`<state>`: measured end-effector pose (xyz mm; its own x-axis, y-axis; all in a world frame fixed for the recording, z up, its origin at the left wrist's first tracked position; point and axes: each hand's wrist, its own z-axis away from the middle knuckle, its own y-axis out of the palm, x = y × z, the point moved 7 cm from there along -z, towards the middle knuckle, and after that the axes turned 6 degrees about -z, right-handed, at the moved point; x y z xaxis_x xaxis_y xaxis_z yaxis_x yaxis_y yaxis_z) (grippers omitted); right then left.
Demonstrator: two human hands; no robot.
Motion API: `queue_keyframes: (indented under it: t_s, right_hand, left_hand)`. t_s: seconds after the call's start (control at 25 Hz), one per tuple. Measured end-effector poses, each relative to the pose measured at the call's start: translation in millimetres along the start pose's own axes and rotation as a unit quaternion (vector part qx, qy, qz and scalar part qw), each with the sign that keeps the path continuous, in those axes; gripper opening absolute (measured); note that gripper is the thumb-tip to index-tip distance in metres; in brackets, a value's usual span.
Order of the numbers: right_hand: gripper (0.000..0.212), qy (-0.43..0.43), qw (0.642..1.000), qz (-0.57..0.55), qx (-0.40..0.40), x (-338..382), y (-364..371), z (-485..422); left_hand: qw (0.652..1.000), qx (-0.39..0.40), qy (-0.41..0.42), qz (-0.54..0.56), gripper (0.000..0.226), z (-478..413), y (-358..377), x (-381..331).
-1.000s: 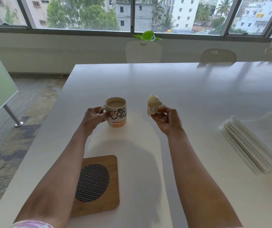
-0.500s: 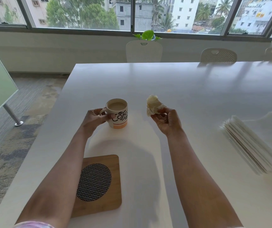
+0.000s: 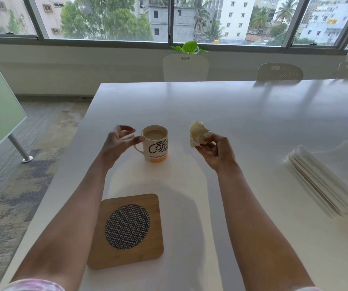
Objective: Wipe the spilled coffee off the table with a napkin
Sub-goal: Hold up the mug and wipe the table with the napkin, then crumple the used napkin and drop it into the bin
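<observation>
Head-worn view, down over near table

One white ceramic mug, black lettering, orange band. One crumpled stained paper napkin. One square wooden coaster, round woven inset. One stack of folded white napkins. One white table. Four pale chairs. One green leafy plant.

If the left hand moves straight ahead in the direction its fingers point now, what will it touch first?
Probably the handle of the coffee mug: the open left hand sits just left of the mug, fingertips aimed at it. Whether a fingertip already touches it is unclear.
</observation>
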<state>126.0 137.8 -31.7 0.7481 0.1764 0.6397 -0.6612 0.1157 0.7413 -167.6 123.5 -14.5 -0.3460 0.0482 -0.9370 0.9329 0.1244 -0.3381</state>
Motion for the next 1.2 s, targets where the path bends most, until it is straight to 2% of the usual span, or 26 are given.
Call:
queue_keyframes:
  t_s: [0.12,0.2,0.4,0.52,0.6,0.84,0.96,1.2]
  right_hand:
    - [0.018,-0.001,1.000,-0.002,-0.005,0.2,1.7,4.9]
    - [0.022,-0.003,1.000,0.012,-0.001,1.0,2.4,7.4]
    - [0.036,-0.015,0.996,0.078,0.031,4.4,5.7,20.2]
    - [0.038,-0.025,0.992,0.107,0.057,12.2,7.1,31.0]
    - [0.039,-0.028,0.990,0.118,0.076,19.1,9.6,39.2]
    - [0.030,-0.022,0.981,0.148,0.127,24.5,20.4,69.6]
    - [0.028,-0.019,0.975,0.168,0.142,14.8,22.6,86.8]
    - [0.039,-0.011,0.954,0.218,0.205,-27.9,44.3,119.8]
  left_hand:
    - [0.991,-0.083,0.089,-0.048,0.056,4.2,-8.0,-37.4]
    - [0.979,-0.098,0.150,-0.100,0.049,7.5,0.0,-66.3]
    - [0.965,0.015,0.212,-0.151,0.057,17.1,63.2,-119.0]
    - [0.956,0.074,0.206,-0.195,0.062,21.6,97.3,-128.0]
    - [0.950,0.086,0.202,-0.222,0.062,27.6,110.1,-127.2]
    - [0.977,0.012,0.168,-0.130,0.043,64.9,106.9,-126.1]
    - [0.979,-0.030,0.157,-0.124,0.031,89.6,95.2,-122.1]
    - [0.981,-0.093,0.105,-0.137,0.040,140.1,50.9,-94.4]
